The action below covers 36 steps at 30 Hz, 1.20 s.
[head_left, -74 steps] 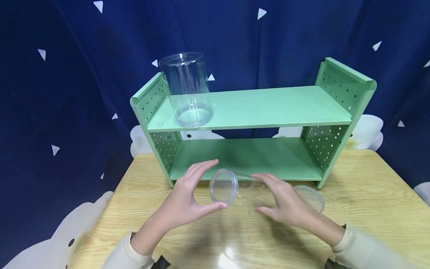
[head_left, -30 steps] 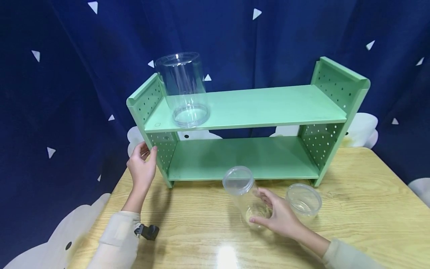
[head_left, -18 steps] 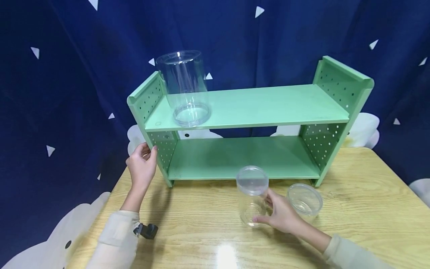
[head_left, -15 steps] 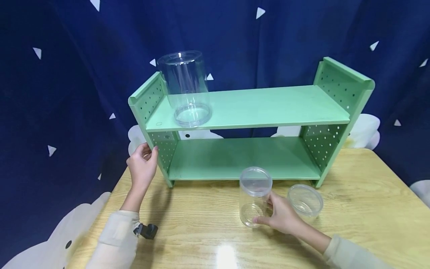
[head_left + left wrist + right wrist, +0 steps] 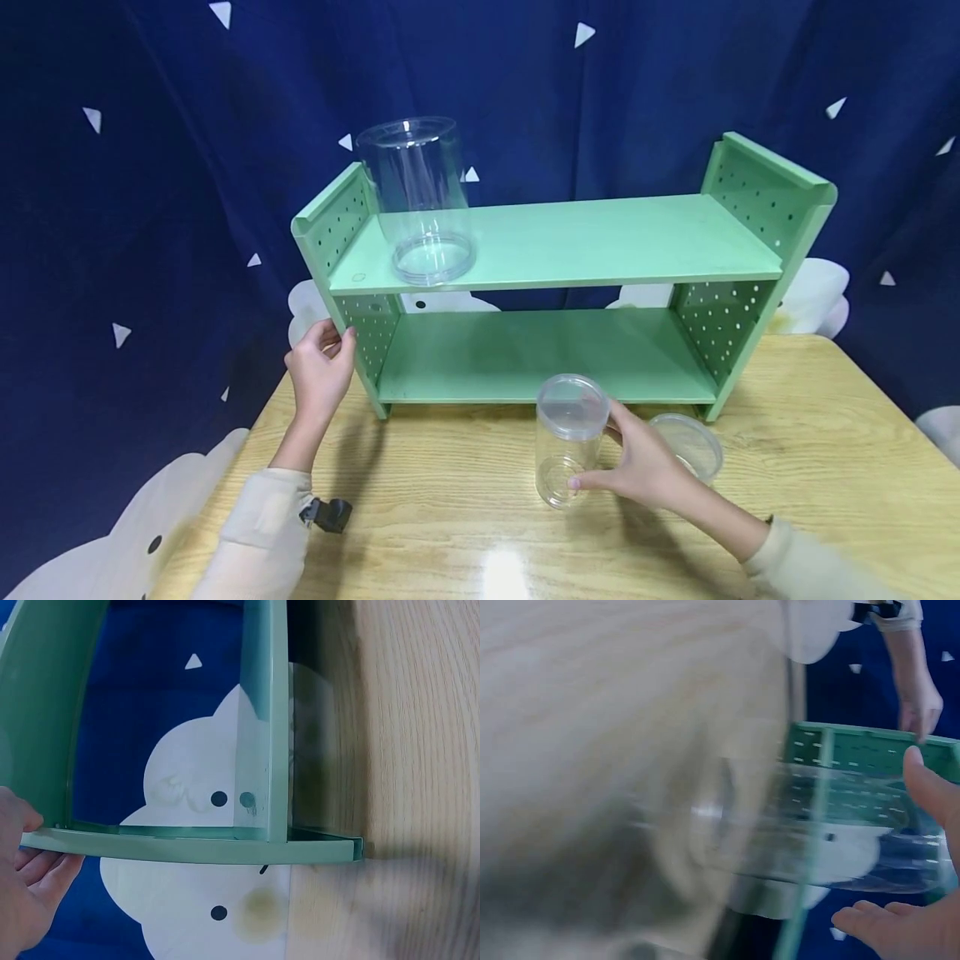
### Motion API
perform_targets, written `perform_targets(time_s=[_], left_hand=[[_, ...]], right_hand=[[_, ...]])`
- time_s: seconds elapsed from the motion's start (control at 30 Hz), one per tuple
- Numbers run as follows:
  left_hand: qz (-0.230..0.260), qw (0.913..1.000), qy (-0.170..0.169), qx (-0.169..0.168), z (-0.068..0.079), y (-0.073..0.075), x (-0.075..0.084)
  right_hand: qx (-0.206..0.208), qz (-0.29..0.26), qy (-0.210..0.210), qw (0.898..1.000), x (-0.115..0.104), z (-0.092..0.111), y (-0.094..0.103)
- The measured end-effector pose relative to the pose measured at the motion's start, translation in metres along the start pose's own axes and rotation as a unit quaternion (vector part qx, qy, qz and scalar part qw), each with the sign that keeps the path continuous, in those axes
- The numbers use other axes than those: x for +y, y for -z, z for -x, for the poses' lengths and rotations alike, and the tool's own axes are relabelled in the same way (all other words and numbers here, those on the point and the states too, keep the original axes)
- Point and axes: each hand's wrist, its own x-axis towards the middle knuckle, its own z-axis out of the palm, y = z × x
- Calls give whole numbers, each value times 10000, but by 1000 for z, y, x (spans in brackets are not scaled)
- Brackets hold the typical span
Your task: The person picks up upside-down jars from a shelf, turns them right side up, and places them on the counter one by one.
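Note:
A clear plastic jar [image 5: 567, 450] stands upright on the wooden table, before the green shelf [image 5: 555, 354]. Beside its right side is my right hand [image 5: 647, 460], thumb and fingers spread around it. The right wrist view has a gap between those fingers [image 5: 877, 922] and the jar [image 5: 855, 825]; my thumb tip is near its wall. My left hand [image 5: 321, 367] pinches the front edge of the shelf's left side panel. Up close, thumb and fingers lie on either side of that panel [image 5: 187, 849].
A large clear cylinder [image 5: 416, 196] stands at the left of the upper shelf board. Behind my right wrist, a short clear tub [image 5: 693, 442] sits on the table [image 5: 420, 517], partly hidden. Starry blue cloth [image 5: 637, 92] hangs at the back.
The jar, earlier tilted between both hands, now stands upright. My left hand has gone from it to the shelf's side panel. Lately my right hand has loosened and shifted slightly right.

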Motion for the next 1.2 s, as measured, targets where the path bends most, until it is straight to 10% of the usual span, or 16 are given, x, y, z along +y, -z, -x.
perform_targets(time_s=[0.47,0.83,1.2], left_hand=[[-152,9999,23,9,-2,2,1],[-214,9997,125,-38,-3,3,2],[-204,9997,104,-71,-5,4,1]], right_hand=[[-419,1514,955,9830,-98,-37,80],[-1376,1238,299,9823,-178,-106,108],[-1094,1142,-548,9859,-210,-162,106]])
